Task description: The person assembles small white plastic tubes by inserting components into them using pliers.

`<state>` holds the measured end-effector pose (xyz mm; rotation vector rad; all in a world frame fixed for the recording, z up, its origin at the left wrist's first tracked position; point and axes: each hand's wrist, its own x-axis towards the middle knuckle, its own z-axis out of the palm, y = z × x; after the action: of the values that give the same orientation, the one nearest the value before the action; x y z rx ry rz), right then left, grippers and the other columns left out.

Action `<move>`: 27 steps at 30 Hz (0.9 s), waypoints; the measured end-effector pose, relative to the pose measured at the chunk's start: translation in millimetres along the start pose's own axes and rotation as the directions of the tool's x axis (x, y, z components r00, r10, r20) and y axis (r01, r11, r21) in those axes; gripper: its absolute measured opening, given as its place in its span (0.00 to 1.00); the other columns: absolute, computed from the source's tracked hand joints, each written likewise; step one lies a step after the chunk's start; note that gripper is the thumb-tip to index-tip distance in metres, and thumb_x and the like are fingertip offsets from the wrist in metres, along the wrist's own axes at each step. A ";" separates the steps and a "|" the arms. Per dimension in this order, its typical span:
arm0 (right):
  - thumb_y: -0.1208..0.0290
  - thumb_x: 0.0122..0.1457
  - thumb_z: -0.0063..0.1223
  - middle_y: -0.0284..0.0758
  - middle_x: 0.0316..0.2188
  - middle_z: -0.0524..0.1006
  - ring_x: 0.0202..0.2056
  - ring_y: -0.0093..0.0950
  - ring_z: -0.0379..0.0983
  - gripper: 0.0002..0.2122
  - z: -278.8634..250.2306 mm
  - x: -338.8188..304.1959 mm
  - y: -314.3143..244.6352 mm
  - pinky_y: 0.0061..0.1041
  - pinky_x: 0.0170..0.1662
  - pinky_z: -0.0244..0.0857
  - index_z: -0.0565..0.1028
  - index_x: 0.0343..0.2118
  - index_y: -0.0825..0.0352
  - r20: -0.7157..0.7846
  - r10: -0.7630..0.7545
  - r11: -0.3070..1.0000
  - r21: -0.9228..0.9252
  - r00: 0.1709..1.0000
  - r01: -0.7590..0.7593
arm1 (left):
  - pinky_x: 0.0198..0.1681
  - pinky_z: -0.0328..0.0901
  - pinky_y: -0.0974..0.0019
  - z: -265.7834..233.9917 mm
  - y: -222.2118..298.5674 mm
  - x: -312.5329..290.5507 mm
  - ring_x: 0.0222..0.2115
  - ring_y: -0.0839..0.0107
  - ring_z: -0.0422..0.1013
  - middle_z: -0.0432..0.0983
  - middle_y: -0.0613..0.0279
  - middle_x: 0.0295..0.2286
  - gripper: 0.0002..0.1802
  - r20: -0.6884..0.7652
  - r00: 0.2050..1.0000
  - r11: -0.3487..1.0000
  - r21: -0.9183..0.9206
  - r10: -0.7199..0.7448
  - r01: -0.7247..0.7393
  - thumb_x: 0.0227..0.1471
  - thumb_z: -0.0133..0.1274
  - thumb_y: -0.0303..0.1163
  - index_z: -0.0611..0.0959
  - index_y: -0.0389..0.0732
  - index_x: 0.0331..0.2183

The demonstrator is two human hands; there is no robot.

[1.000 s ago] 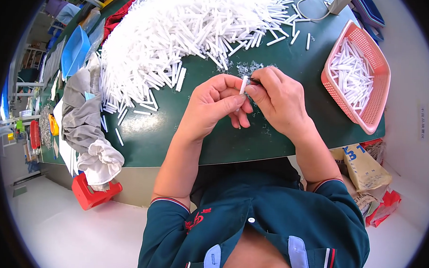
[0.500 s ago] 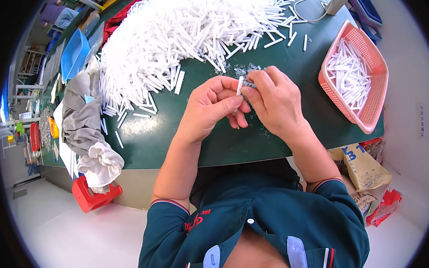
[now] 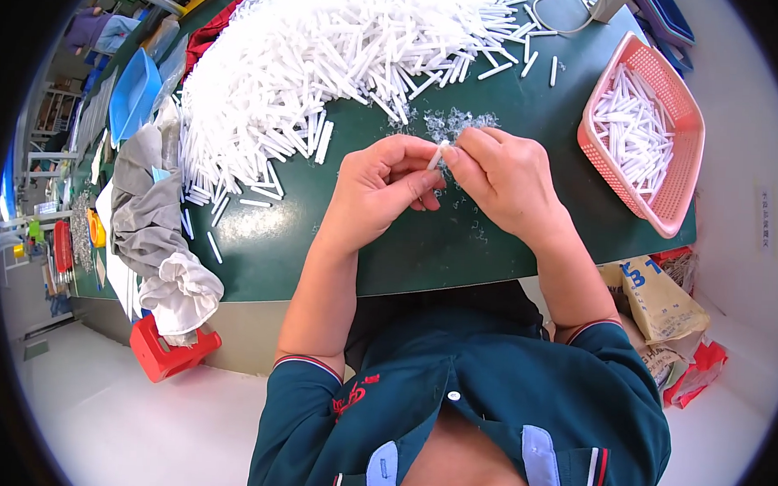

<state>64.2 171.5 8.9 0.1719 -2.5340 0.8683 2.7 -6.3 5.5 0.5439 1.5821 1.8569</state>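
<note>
While your left hand (image 3: 383, 186) and right hand (image 3: 505, 179) each pinch one small white tube (image 3: 439, 154) above the green desk (image 3: 424, 244), its tip stays exposed between both grips, with the tube heap (image 3: 328, 58) far left and the pink basket (image 3: 668, 216) right.

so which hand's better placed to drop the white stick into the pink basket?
Right, probably. The right hand pinches the white stick and sits nearer the pink basket; the left hand lies farther away.

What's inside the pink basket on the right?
The pink basket holds loose white sticks lying across each other. Whatever lies beneath them is covered.
</note>
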 end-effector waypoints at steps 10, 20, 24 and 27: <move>0.65 0.57 0.48 0.38 0.13 0.68 0.16 0.33 0.64 0.14 -16.6 1.6 -5.4 0.28 0.21 0.59 0.71 0.20 0.69 0.382 0.088 0.874 0.414 0.920 -0.255 | 0.26 0.68 0.76 2.5 -1.2 1.7 0.23 0.78 0.74 0.78 0.60 0.27 0.09 -0.094 0.995 0.996 0.089 0.020 -0.011 0.52 0.53 0.21 0.77 0.32 0.38; 0.67 0.56 0.52 0.36 0.14 0.68 0.16 0.33 0.63 0.11 -22.5 3.7 4.2 0.29 0.21 0.57 0.71 0.21 0.67 0.314 0.048 0.934 0.321 0.948 -0.154 | 0.23 0.67 0.74 -6.2 3.1 1.2 0.22 0.73 0.75 0.78 0.57 0.27 0.11 -0.036 0.999 0.999 -0.032 -0.011 0.010 0.54 0.50 0.24 0.74 0.33 0.41; 0.68 0.53 0.54 0.37 0.18 0.74 0.22 0.36 0.72 0.06 -10.0 1.0 8.8 0.31 0.24 0.62 0.74 0.30 0.64 0.119 0.072 0.997 0.026 0.990 -0.076 | 0.23 0.67 0.73 -6.8 5.1 0.9 0.22 0.71 0.75 0.78 0.56 0.27 0.11 0.005 1.000 0.996 -0.083 -0.026 0.027 0.55 0.49 0.26 0.74 0.33 0.41; 0.70 0.52 0.56 0.36 0.19 0.73 0.21 0.32 0.70 0.08 -12.0 2.5 3.6 0.26 0.25 0.63 0.73 0.34 0.64 0.165 0.236 0.962 0.098 0.958 -0.255 | 0.23 0.67 0.73 -8.3 5.3 -0.6 0.22 0.70 0.75 0.77 0.55 0.28 0.12 0.027 0.999 0.993 -0.110 -0.035 0.038 0.55 0.49 0.27 0.74 0.33 0.41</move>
<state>65.5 181.8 16.4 -0.0448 -2.6855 1.1430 -3.4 -13.1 9.1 0.4847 1.4538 1.8899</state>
